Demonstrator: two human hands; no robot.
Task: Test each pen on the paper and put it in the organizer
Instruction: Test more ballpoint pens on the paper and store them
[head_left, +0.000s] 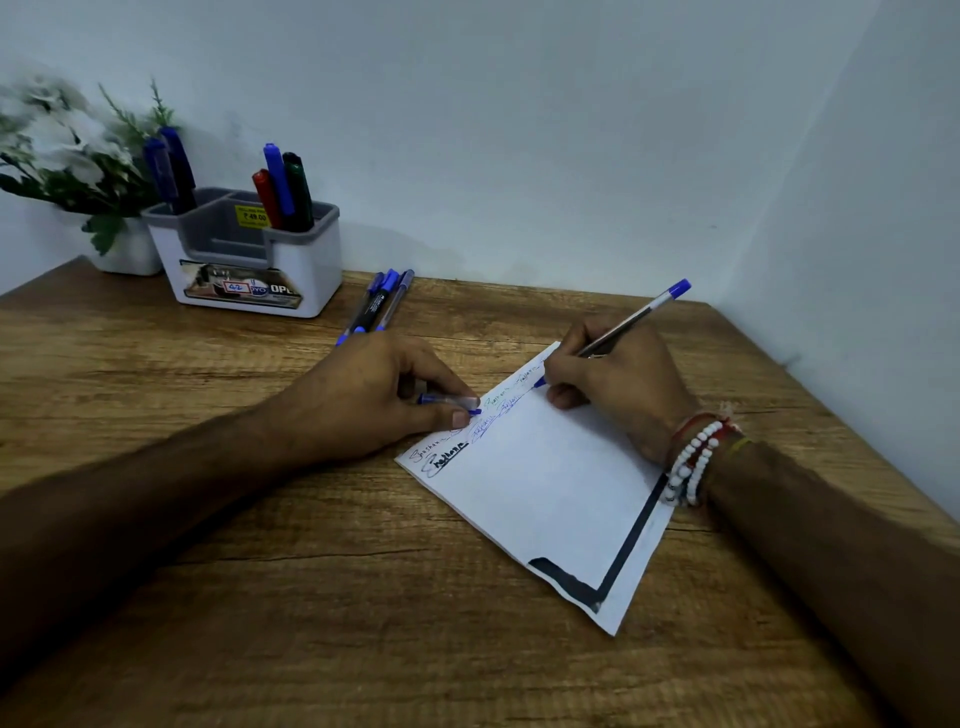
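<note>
A white sheet of paper (545, 493) lies tilted on the wooden desk, with scribbles along its upper left edge and a black band along its lower right edge. My right hand (618, 384) grips a blue pen (639, 312), tip down on the paper's top corner. My left hand (374, 400) rests at the paper's left edge and pinches a clear blue pen cap (449, 401). The white and grey organizer (249, 249) stands at the back left, with several pens and markers upright in it. Three loose blue pens (376, 304) lie on the desk just right of the organizer.
A white pot of white flowers (67, 171) stands behind the organizer at the far left. Pale walls close the desk at the back and on the right. Bare wood desk (260, 571) fills the foreground.
</note>
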